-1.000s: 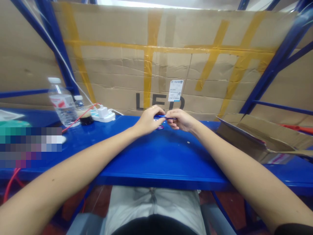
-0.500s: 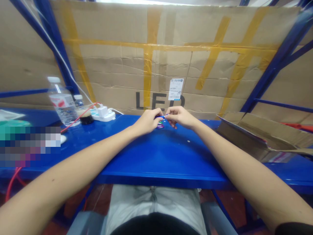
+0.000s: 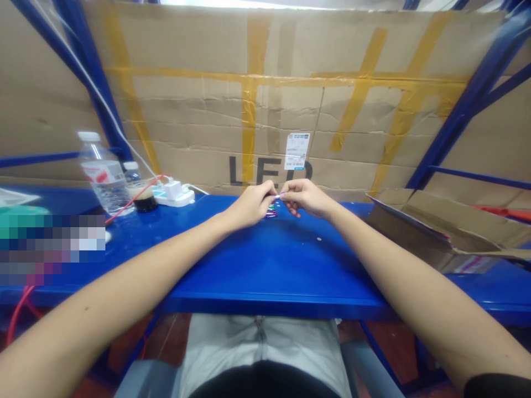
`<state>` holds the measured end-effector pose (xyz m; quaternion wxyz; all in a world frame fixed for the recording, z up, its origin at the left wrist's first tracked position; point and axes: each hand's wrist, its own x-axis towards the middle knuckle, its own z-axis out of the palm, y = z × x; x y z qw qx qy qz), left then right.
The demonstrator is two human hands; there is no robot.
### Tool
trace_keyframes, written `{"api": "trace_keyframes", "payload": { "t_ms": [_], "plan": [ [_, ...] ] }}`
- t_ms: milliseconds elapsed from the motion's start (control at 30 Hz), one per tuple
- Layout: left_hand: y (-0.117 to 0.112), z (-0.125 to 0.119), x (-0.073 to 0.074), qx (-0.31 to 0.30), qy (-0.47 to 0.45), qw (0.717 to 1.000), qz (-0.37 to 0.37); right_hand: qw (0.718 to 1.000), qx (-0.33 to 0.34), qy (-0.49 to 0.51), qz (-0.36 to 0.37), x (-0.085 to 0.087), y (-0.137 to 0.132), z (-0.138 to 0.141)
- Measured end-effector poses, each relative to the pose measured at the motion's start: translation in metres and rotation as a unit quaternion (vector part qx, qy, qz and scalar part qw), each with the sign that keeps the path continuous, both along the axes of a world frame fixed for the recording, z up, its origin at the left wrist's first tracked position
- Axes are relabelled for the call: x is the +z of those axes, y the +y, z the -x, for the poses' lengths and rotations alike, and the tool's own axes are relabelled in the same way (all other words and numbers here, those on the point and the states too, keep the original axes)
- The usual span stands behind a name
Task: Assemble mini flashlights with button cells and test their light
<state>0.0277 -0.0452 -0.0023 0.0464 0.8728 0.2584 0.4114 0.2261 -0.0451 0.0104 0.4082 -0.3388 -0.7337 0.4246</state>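
Observation:
My left hand [image 3: 252,206] and my right hand [image 3: 305,197] meet fingertip to fingertip at the far side of the blue workbench [image 3: 265,265]. Between the pinched fingers sits a tiny pale piece [image 3: 278,195], too small to identify. Just below the fingertips a small cluster of coloured parts [image 3: 271,211], purple and green, lies on the bench. Most of it is hidden by my left hand. A tiny pale speck [image 3: 318,239] lies on the bench to the right of my hands.
A taped cardboard wall marked LED [image 3: 265,110] stands behind the bench. At the left are a water bottle [image 3: 102,174], a dark-liquid bottle [image 3: 139,190] and a white power strip [image 3: 174,194] with a red cable. An open cardboard box [image 3: 448,229] lies at right.
The thin blue piece seen between my hands a second ago is no longer visible; only a small pale tip shows. Both hands stayed in place, fingertips closer together.

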Motion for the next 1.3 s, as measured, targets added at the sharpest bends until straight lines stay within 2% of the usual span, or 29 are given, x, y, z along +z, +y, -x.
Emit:
{"api": "trace_keyframes", "payload": {
  "t_ms": [600, 800, 867, 967, 1067, 1200, 1300],
  "plan": [
    [0.012, 0.003, -0.006, -0.025, -0.017, 0.997, -0.075, 0.986, 0.006, 0.056, 0.159, 0.001, -0.002, 0.005],
    [0.013, 0.003, -0.005, -0.025, 0.002, 0.997, -0.078, 0.965, 0.025, 0.07, 0.253, 0.002, 0.002, 0.003],
    [0.014, 0.003, -0.005, -0.03, -0.002, 0.997, -0.075, 0.963, 0.023, 0.069, 0.26, 0.002, 0.002, 0.003],
    [0.014, 0.003, -0.005, -0.035, -0.012, 0.996, -0.077, 0.97, 0.019, 0.065, 0.235, 0.003, 0.0, 0.004],
    [0.011, 0.004, -0.004, -0.019, -0.008, 0.997, -0.071, 0.983, 0.007, 0.053, 0.176, 0.002, -0.002, 0.005],
    [0.012, 0.004, -0.002, 0.022, -0.009, 0.999, -0.048, 0.999, -0.016, 0.0, 0.049, 0.002, -0.004, 0.006],
    [0.018, 0.003, -0.002, 0.051, -0.013, 0.996, -0.066, 0.996, -0.04, -0.052, -0.059, 0.001, -0.004, 0.006]
  ]
}}
